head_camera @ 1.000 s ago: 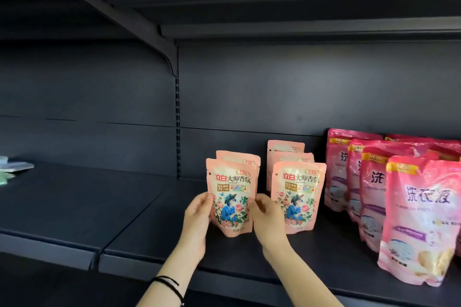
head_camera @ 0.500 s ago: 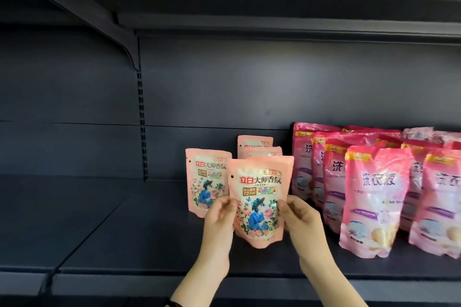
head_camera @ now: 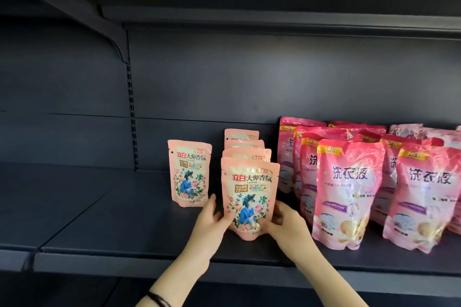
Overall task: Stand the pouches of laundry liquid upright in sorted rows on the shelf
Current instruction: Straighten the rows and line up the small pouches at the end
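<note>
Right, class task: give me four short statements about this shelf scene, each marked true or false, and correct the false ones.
1. The left hand and the right hand both hold the front peach pouch. True.
2. The lone peach pouch lies flat. False: the lone peach pouch stands upright on the shelf, to the left of the held one.
3. The large pink pouches stand to the right of the peach ones. True.
4. Nothing stands behind the held pouch. False: more peach pouches are lined up behind it.
</note>
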A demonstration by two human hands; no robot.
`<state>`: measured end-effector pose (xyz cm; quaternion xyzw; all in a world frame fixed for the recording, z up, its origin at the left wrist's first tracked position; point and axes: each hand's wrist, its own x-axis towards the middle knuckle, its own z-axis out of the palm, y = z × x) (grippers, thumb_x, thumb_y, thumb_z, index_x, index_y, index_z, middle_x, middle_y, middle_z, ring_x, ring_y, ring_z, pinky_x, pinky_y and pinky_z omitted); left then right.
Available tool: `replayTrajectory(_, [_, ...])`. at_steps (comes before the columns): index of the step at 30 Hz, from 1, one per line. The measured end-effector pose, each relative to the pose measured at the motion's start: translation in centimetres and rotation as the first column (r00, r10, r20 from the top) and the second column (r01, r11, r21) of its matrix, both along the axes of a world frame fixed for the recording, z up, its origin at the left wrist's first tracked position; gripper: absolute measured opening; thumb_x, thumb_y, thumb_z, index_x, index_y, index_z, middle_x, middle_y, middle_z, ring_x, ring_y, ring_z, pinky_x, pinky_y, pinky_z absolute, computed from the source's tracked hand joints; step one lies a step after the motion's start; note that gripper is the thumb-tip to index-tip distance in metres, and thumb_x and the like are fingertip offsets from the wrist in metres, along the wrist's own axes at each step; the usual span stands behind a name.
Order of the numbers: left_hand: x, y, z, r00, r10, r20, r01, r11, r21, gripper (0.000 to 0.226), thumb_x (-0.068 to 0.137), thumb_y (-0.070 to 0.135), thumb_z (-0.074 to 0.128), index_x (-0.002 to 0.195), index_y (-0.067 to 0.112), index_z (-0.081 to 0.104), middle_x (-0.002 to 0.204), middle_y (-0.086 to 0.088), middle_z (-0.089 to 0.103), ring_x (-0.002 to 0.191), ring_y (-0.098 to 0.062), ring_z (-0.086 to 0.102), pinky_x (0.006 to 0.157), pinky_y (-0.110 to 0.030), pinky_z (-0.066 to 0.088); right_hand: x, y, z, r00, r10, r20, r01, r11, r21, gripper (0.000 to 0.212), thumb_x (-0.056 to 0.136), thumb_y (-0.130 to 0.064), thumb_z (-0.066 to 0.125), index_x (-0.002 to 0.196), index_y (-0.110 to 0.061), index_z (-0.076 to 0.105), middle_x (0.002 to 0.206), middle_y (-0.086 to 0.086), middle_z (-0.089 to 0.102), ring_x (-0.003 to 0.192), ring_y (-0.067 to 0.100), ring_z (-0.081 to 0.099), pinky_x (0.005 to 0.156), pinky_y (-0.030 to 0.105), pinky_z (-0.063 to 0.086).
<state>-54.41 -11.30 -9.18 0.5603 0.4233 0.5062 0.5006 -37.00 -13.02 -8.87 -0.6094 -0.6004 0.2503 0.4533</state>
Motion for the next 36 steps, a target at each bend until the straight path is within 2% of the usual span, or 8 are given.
replayTrajectory(2, [0.3,1.2,0.1,0.999,-0.013,-0.053,0.012,1.0,-0.027,0.069,0.094,0.017,0.057,0.151,0.018,0.019,0.149,0.006,0.036,0.137,-0.012,0.036,0.111,-0.033,0.034,-0.3,0.6,0.2,1.0,0.016,0.026,-0.017,1.0,0.019,0.036,0.089,-0.01,0.063,0.122,-0.019,0.057,0.115,-0.008,0.066,0.102,0.006,0.062,0.076,0.011,0.048])
replayTrajectory(4, [1.0,2.4,0.0,0.995,-0.005,-0.096,0.001,0.999,-0.035,0.059,0.095,0.014,0.054,0.149,0.019,0.028,0.145,0.004,0.045,0.132,-0.011,0.043,0.11,-0.037,0.037,-0.7,1.3,0.3,0.999,0.029,0.043,-0.03,0.999,0.021,0.032,0.091,-0.007,0.058,0.122,-0.017,0.056,0.115,-0.008,0.065,0.105,0.007,0.06,0.071,0.007,0.045])
replayTrajectory(8, [2.1,3.9,0.5,0.996,0.018,-0.088,-0.018,1.0,0.0,0.039,0.098,0.005,0.043,0.134,0.019,0.048,0.125,0.007,0.058,0.115,-0.007,0.052,0.097,-0.025,0.043,-0.9,3.3,0.1,0.998,0.007,0.065,-0.009,1.0,0.019,0.032,0.093,-0.005,0.053,0.124,-0.013,0.055,0.119,-0.002,0.065,0.113,0.012,0.06,0.067,0.006,0.044])
replayTrajectory(10, [2.4,4.6,0.8,0.994,0.026,-0.103,-0.026,1.0,0.002,0.039,0.099,0.004,0.041,0.134,0.019,0.047,0.122,0.008,0.056,0.113,-0.007,0.051,0.096,-0.025,0.042,-1.0,4.3,0.3,0.997,-0.011,0.079,0.009,1.0,0.023,0.032,0.093,-0.004,0.051,0.124,-0.012,0.054,0.12,0.0,0.064,0.113,0.013,0.059,0.066,0.005,0.043])
replayTrajectory(14, [2.7,6.6,0.8,0.985,0.051,-0.163,-0.052,0.999,-0.003,0.036,0.099,0.005,0.041,0.133,0.016,0.047,0.128,0.003,0.056,0.112,-0.008,0.051,0.091,-0.022,0.042,-1.0,6.0,0.8,0.997,-0.032,0.075,0.032,0.999,-0.001,0.035,0.094,-0.001,0.05,0.127,-0.012,0.052,0.124,0.004,0.063,0.116,0.018,0.058,0.081,0.016,0.044])
replayTrajectory(24, [2.8,7.8,1.0,0.966,0.099,-0.239,-0.095,0.995,0.028,0.033,0.099,0.009,0.043,0.131,0.013,0.049,0.131,0.001,0.056,0.122,-0.014,0.051,0.089,-0.022,0.041,-0.7,6.8,1.3,0.995,-0.036,0.093,0.039,0.999,-0.032,0.033,0.093,-0.005,0.053,0.126,-0.011,0.054,0.125,0.004,0.063,0.117,0.018,0.058,0.09,0.022,0.046])
replayTrajectory(30, [2.4,6.4,0.8,0.961,0.118,-0.248,-0.108,0.993,0.052,0.033,0.099,0.008,0.042,0.13,0.01,0.051,0.13,0.0,0.055,0.124,-0.015,0.049,0.093,-0.023,0.042,-0.7,5.5,1.0,0.992,0.001,0.125,0.001,1.0,-0.015,0.031,0.093,-0.005,0.053,0.123,-0.009,0.056,0.124,0.005,0.064,0.116,0.02,0.058,0.09,0.023,0.046])
replayTrajectory(36, [1.8,4.7,0.4,0.954,0.107,-0.279,-0.089,0.993,0.077,0.029,0.098,0.013,0.047,0.126,0.011,0.054,0.126,-0.002,0.06,0.118,-0.015,0.055,0.098,-0.033,0.048,-0.2,4.3,0.8,0.991,0.015,0.135,-0.013,1.0,-0.015,0.03,0.093,-0.008,0.055,0.123,-0.009,0.056,0.124,0.005,0.063,0.114,0.018,0.058,0.085,0.019,0.044])
